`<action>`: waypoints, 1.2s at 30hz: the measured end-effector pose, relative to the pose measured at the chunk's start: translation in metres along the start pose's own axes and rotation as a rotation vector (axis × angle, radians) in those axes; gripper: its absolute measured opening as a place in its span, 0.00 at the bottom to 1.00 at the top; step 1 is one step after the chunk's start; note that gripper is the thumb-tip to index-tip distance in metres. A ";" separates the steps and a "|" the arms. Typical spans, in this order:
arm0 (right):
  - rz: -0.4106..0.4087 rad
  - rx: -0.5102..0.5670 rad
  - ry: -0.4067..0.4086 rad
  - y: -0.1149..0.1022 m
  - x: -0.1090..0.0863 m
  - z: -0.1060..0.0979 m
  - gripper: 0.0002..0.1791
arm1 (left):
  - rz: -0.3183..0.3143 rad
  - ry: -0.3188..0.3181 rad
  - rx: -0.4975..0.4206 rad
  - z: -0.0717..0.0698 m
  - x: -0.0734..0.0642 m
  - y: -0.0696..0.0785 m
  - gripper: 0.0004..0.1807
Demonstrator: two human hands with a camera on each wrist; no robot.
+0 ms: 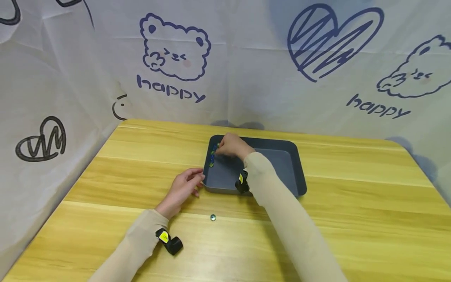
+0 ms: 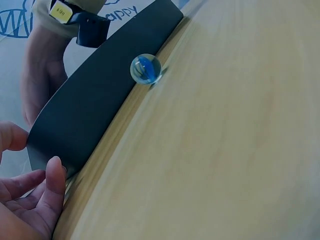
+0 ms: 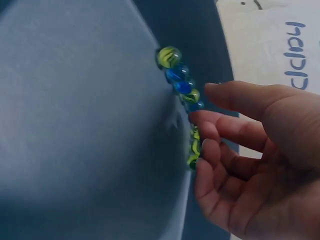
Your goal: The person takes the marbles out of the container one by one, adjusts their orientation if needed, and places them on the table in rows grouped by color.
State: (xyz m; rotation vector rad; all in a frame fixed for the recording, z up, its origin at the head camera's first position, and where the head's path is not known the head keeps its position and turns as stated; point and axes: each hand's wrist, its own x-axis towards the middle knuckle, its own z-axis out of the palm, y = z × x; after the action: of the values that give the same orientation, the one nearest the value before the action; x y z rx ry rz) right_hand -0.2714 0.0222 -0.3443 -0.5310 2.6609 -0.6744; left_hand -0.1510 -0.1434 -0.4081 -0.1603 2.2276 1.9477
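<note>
A dark grey rectangular tray [image 1: 278, 166] lies on the table. Along the inside of its left wall runs a row of several glass marbles [image 3: 169, 57], with yellow-green and blue swirls. My right hand [image 1: 233, 145] reaches over that row. In the right wrist view its fingertips [image 3: 200, 117] are right at the marbles, thumb and index finger apart, and part of the row is hidden. My left hand [image 1: 183, 188] holds the tray's near left corner, thumb at the rim and fingers against the outer wall. One clear marble with a blue swirl [image 2: 145, 69] sits on the table before the tray.
The yellow wood-grain table [image 1: 359, 203] extends around the tray. Behind and to the left hangs a white cloth [image 1: 246, 70] with drawn bears and hearts. Each wrist carries a small black camera [image 1: 172, 244], and the right forearm passes over the tray's front wall.
</note>
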 end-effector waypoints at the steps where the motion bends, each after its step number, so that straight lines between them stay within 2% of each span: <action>1: 0.022 0.014 -0.013 -0.001 0.000 0.001 0.21 | 0.001 0.001 0.001 0.000 0.000 0.001 0.21; 6: 0.074 0.030 -0.018 -0.003 0.003 0.004 0.23 | 0.019 -0.005 -0.007 0.002 0.000 0.004 0.20; 13: 0.047 -0.034 -0.003 -0.006 0.010 0.006 0.24 | 0.034 -0.001 -0.003 0.003 0.001 0.004 0.20; 25: 0.145 -0.053 -0.083 -0.007 0.018 0.010 0.27 | 0.026 0.003 -0.011 0.004 0.000 0.001 0.21; 30: 0.116 -0.012 -0.114 -0.003 0.017 0.010 0.26 | 0.022 0.008 -0.015 0.004 0.000 0.000 0.20; 36: 0.012 0.119 -0.128 0.004 0.009 0.003 0.23 | 0.022 0.018 -0.021 0.002 -0.002 0.001 0.20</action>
State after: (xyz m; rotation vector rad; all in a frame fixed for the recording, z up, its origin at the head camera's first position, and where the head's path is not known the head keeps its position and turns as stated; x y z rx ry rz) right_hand -0.2796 0.0203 -0.3508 -0.5069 2.4855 -0.7633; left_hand -0.1487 -0.1417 -0.4069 -0.1577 2.2302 1.9898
